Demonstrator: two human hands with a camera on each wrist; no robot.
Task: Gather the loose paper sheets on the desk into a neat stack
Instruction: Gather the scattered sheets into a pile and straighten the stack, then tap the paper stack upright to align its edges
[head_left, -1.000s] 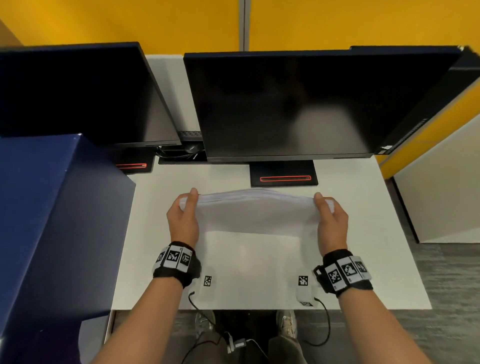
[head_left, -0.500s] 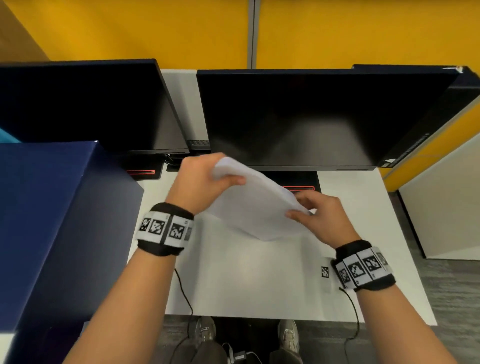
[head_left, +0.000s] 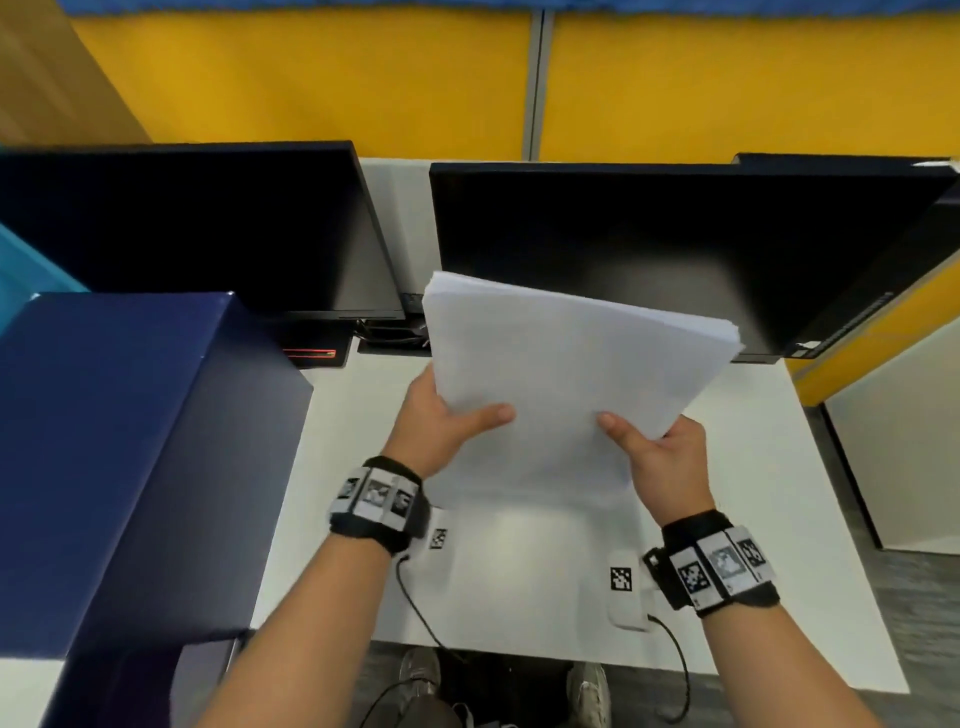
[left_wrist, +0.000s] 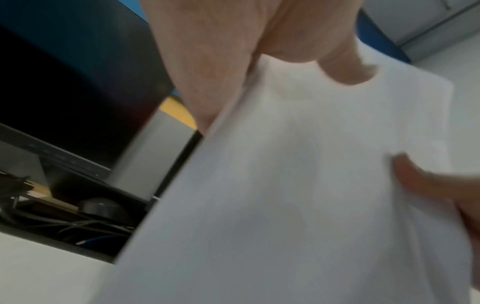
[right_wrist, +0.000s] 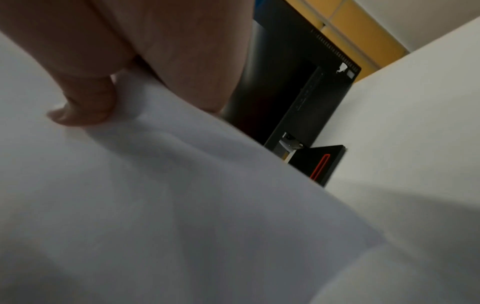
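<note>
- Paper sheets (head_left: 561, 374): one gathered bundle, held tilted in the air above the desk (head_left: 769, 519), in front of the right monitor (head_left: 675, 244); the far edges look slightly fanned rather than flush.
- Left hand (head_left: 441, 421): grips the bundle's near left edge, thumb curled over the top face and fingers hidden beneath.
- Right hand (head_left: 660, 457): grips the near right corner in the same manner, thumb on top; the right wrist view shows the paper buckling into a soft crease under that thumb (right_wrist: 85, 102).
- Stage, as judged: sheets appear collected; squaring the edges and laying the stack down remain.
- Risk 1: both grips sit at the near end, so the unsupported far end may droop and the sheets slide apart.
- Risk 2: firm thumb pressure could set a lasting crease.
- Risk 3: the raised far corner lies near the monitor and could strike it if swung forward.
- Left monitor (head_left: 182, 228) and dark blue box (head_left: 119, 441): beside the working area.
</note>
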